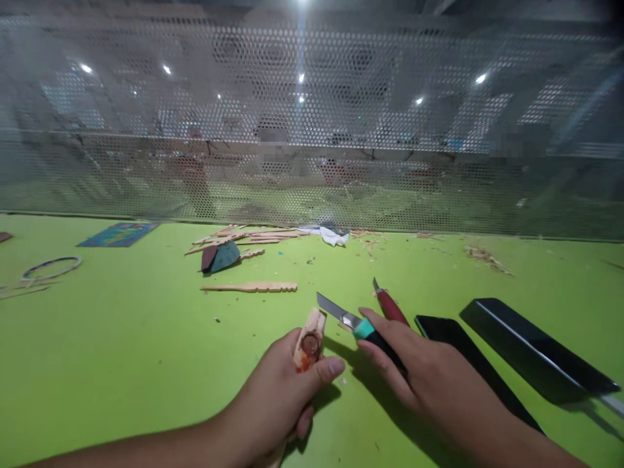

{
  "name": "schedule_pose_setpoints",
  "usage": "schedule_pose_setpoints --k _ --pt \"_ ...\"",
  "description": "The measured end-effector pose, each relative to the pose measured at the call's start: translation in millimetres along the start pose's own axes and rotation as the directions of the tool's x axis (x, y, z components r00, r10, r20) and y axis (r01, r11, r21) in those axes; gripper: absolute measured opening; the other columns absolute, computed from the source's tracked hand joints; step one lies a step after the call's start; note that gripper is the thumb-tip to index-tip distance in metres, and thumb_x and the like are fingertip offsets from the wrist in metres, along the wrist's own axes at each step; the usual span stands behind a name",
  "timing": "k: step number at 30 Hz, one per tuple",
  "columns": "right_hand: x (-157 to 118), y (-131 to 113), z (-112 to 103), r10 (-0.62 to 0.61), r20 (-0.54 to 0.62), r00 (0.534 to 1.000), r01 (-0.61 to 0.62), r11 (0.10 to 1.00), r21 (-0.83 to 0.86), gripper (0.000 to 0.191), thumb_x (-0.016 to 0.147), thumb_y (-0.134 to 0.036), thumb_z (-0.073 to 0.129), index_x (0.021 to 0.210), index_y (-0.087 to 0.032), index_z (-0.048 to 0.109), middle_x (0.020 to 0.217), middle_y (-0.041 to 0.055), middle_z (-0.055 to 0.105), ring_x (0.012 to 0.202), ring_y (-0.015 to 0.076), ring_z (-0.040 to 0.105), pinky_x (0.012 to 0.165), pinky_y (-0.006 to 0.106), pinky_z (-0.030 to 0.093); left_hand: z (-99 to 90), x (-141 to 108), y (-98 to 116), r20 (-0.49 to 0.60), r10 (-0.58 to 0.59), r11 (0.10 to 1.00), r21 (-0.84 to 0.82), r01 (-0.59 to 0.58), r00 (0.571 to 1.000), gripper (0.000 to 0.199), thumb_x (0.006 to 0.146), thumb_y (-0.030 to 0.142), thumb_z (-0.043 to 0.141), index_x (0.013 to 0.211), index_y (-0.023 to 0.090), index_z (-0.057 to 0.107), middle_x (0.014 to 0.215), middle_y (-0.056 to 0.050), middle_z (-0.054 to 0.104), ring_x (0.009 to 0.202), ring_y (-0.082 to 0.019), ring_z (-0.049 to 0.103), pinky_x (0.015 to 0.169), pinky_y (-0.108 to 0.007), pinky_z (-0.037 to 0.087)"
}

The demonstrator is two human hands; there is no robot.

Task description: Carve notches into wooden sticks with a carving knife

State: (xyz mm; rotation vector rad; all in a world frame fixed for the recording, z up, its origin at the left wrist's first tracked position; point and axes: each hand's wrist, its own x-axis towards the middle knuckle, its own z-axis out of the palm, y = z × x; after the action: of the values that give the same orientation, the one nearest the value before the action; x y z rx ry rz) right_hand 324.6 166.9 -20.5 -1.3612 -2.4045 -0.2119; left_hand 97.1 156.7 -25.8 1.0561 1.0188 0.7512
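We've got the wooden piece (309,343) clamped in our left hand (277,396), right hand (429,380) wrapped round the knife (355,323), blade just beside the wood. One slip and that edge could catch the left thumb, since it sits so near

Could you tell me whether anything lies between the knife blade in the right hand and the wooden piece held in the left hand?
Nothing visible does. The right hand holds the teal-collared knife, whose blade points toward the wooden piece in the left hand; only bare green table shows in the gap between them.
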Motion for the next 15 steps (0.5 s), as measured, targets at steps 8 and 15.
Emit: schedule_pose_setpoints --k 8,15 --pt "-0.2 7.0 0.9 -0.042 0.173 0.984 0.010 0.983 0.183 0.046 0.111 -0.044 0.036 0.143 -0.017 0.055 0.118 0.0182 0.078 0.092 0.0325 0.080 0.073 0.043 0.064 -12.9 1.0 -3.9 0.192 0.003 1.000 -0.004 -0.002 0.981 0.039 0.096 0.041 0.072 0.119 0.018 0.052 0.057 0.008 0.056 0.041 -0.005 0.046 0.041 -0.014 0.043" --pt "2.6 9.5 -0.1 -0.045 0.170 0.984 0.002 0.970 0.245 0.045 0.111 -0.041 0.036 0.142 -0.015 0.057 0.117 0.0185 0.078 0.092 0.0332 0.080 0.074 0.046 0.063 -21.5 1.5 -8.8 0.337 -0.047 0.967 -0.222 0.128 0.940 0.056 0.097 0.043 0.072 0.136 0.021 0.039 0.079 -0.006 0.076 0.070 -0.015 0.074 0.071 -0.026 0.058"
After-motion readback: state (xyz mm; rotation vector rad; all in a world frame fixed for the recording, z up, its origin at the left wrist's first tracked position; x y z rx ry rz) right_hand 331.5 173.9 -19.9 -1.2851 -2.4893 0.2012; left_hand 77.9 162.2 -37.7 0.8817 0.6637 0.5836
